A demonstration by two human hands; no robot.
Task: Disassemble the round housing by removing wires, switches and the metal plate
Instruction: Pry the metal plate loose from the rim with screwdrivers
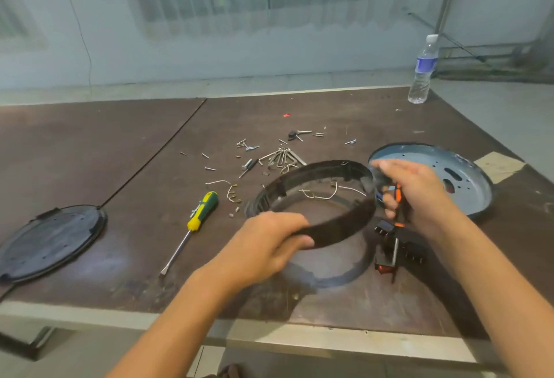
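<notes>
Head view: the left hand [269, 245] grips the near rim of the round housing [314, 173] at centre frame, tilting it up off the table [90, 152], probably to steady it. The right hand [416, 188] is curled round an orange-handled tool [398, 190] (its type unclear) at the housing's right wall. White wires [326, 196] still run inside. The metal plate [467, 173] lies at right, already out, and a red switch [386, 266] lies below the right hand.
</notes>
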